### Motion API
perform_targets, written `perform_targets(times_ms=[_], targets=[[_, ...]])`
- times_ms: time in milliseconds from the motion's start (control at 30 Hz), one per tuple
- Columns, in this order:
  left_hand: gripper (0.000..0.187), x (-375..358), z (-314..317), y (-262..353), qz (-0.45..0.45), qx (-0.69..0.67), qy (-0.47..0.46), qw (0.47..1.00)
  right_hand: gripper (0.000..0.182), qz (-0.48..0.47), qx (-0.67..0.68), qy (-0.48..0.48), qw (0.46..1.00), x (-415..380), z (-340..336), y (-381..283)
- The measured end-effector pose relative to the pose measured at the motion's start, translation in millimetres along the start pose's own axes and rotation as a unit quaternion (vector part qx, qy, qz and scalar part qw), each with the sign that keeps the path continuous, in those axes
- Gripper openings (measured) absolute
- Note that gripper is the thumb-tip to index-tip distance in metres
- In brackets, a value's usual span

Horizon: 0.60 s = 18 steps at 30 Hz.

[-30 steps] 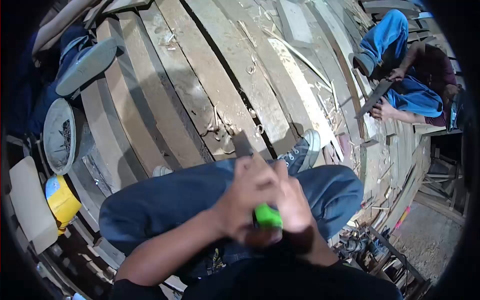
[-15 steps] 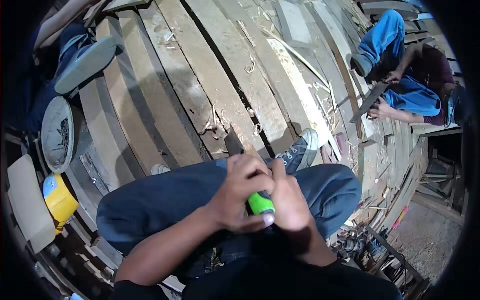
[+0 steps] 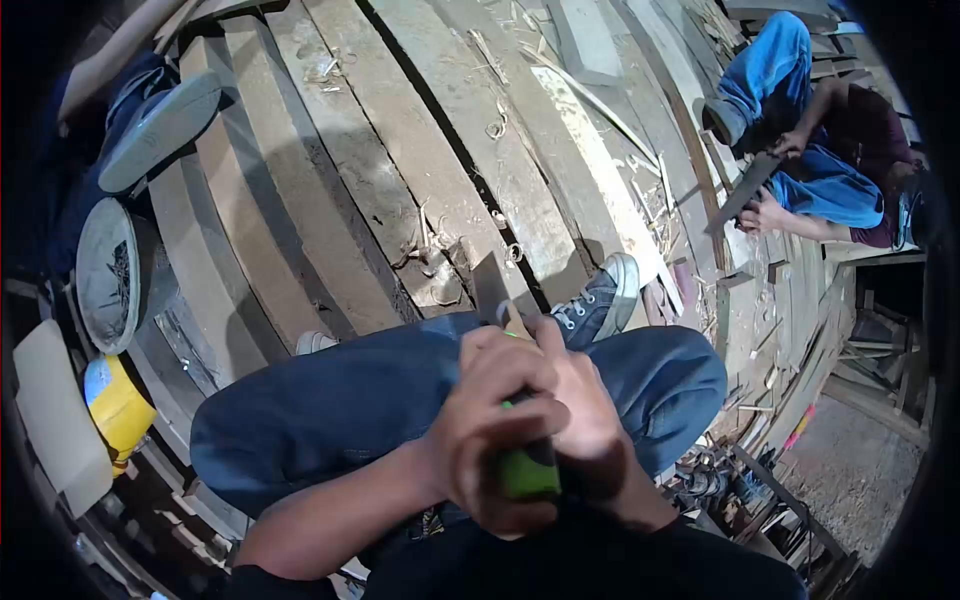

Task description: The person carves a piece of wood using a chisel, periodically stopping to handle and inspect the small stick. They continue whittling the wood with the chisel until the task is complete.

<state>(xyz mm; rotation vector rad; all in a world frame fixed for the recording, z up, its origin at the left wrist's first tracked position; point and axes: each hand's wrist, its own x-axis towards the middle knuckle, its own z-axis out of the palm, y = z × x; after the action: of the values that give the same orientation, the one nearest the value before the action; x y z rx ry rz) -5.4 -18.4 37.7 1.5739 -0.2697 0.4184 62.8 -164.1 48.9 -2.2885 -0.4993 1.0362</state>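
Note:
My left hand (image 3: 500, 420) is wrapped round the green and black handle (image 3: 530, 472) of a knife, blurred by motion. Past my knuckles its broad grey blade (image 3: 488, 283) points away from me. Pressed close beside it, my right hand (image 3: 582, 395) is closed, and a tan tip of a thin wood strip (image 3: 516, 320) shows at its fingers; the rest is hidden. Both hands are over my lap, between my bent knees. Curled wood shavings (image 3: 428, 255) lie on the planks just beyond the blade.
Wooden planks (image 3: 400, 120) with dark gaps run ahead of me. On the left are a round basin (image 3: 108, 270), a yellow container (image 3: 120, 405) and a person's sandalled foot (image 3: 160, 130). At right another person (image 3: 835, 150) holds a saw-like blade (image 3: 745, 190).
My left hand and the green handle have drawn back toward my body, and the wood tip now shows. My right hand has barely moved.

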Motion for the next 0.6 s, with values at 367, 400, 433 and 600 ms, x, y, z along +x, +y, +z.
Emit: perform_targets(times_ms=[367, 400, 433, 600], targets=[[0.049, -3.2, -3.9, -42.2, -0.065, 0.024, 0.011, 0.998, 0.03, -0.01, 0.013, -0.012, 1.0, -3.4, 0.3, 1.6], [0.049, -2.4, -2.7, -39.2, -0.046, 0.037, 0.0, 0.998, 0.03, -0.026, 0.015, -0.011, 0.999, -2.0, 0.5, 4.0], [0.051, -6.1, -0.9, -34.0, -0.026, 0.053, -0.021, 0.998, 0.029, -0.042, 0.019, -0.008, 0.999, -0.5, 0.5, 3.7], [0.051, -3.7, -4.4, -46.0, -0.08, 0.015, 0.008, 0.997, 0.025, 0.007, -0.007, -0.005, 1.0, -1.9, -1.6, -8.1]])
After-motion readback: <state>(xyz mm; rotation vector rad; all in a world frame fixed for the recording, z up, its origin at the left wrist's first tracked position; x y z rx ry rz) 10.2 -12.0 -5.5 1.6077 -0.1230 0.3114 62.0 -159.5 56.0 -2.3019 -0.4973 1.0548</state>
